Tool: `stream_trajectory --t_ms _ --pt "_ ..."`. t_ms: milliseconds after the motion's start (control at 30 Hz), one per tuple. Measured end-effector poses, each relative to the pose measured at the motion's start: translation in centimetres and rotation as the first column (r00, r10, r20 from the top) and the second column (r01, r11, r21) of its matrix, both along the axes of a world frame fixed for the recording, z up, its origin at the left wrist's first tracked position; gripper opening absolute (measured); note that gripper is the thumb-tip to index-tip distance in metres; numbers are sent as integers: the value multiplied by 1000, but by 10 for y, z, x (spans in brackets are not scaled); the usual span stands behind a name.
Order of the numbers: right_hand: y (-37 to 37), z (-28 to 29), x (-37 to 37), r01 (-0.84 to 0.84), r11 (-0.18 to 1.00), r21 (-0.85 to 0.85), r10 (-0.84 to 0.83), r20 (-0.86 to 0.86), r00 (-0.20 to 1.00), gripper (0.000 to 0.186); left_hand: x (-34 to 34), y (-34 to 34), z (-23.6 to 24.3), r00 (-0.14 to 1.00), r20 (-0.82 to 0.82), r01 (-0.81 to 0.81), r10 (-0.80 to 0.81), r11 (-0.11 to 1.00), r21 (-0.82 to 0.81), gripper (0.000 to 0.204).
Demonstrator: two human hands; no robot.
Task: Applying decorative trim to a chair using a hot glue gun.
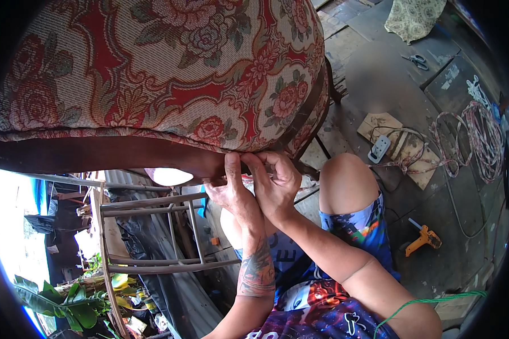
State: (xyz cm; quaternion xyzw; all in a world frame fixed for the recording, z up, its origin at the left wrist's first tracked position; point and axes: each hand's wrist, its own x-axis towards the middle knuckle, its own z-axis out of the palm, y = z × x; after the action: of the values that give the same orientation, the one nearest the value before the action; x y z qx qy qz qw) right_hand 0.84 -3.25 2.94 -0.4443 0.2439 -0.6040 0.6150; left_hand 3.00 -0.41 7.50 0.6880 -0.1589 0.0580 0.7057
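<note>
An upholstered chair (pixel 203 85) with a red and cream floral cover and a dark wood frame (pixel 107 153) fills the upper left. Along the lower edge of its cover runs a fabric trim (pixel 169 135). My left hand (pixel 237 200) is closed at this edge, its thumb pressed up against the trim where it meets the wood. Right beside it, wrists close together, my right hand (pixel 278 186) pinches the same stretch with bent fingers. My fingers hide the exact spot they grip.
A yellow glue gun (pixel 423 239) lies on the floor at right. Farther off are an extension socket (pixel 380 148) on a wooden board (pixel 418 169), coiled cord (pixel 483 144) and scissors (pixel 417 61). A railing (pixel 152 209) stands left; a green cord (pixel 435 298) crosses near my right arm.
</note>
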Motion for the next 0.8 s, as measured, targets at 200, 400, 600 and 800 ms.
stream_trajectory --t_ms 200,400,600,800 --pt "0 1 -1 -6 1000 5 6 14 1000 12 5 1 -3 1000 17 20 -20 1000 -19 54" --pt "-1 1 -1 10 1000 -25 -10 -3 1000 11 6 1 -4 1000 13 -2 3 1000 -31 56" --pt "-2 0 0 -7 999 -33 7 -16 1000 10 9 -1 -7 998 22 -59 60 998 -12 60" --pt "-3 -2 -2 -27 999 -22 27 -26 999 7 22 -3 -32 982 136 -125 132 991 -54 43"
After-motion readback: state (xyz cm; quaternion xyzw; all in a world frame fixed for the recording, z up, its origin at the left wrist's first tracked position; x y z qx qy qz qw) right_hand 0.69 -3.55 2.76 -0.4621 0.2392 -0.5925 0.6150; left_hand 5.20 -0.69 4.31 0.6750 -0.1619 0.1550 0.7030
